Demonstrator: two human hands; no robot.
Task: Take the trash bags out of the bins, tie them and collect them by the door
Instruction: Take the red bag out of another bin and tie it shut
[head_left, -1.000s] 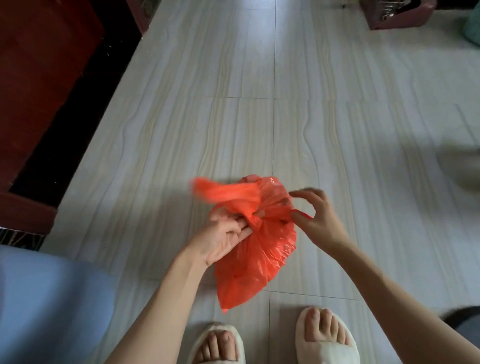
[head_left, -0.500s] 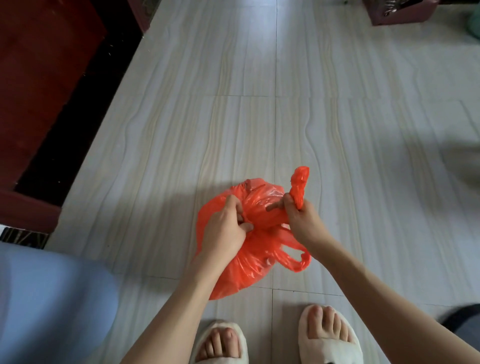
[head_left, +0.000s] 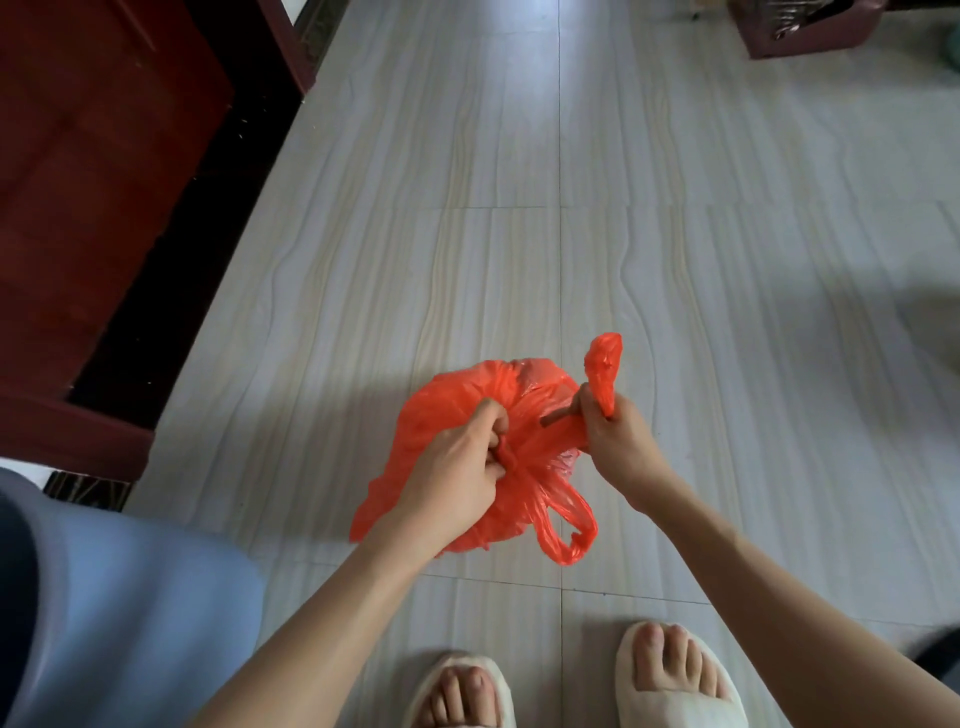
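A small orange trash bag (head_left: 457, 395) hangs in front of me above the tiled floor, held in both hands. My left hand (head_left: 457, 478) is closed on the gathered neck of the bag at its middle. My right hand (head_left: 615, 441) grips one twisted handle strip, whose end sticks up above the fist. The other handle loop (head_left: 569, 530) dangles free below the hands. What the bag holds is hidden by the plastic.
A light blue bin (head_left: 119, 608) stands at the lower left. A dark red wooden door (head_left: 88, 171) and its frame line the left side. A dark red basket (head_left: 810, 26) sits on the floor at the far right. My feet in white slippers (head_left: 675, 680) are at the bottom.
My hands came together on the bag. The right hand took hold of one handle strip and drew it up to the right; the left hand closed on the bag's neck.
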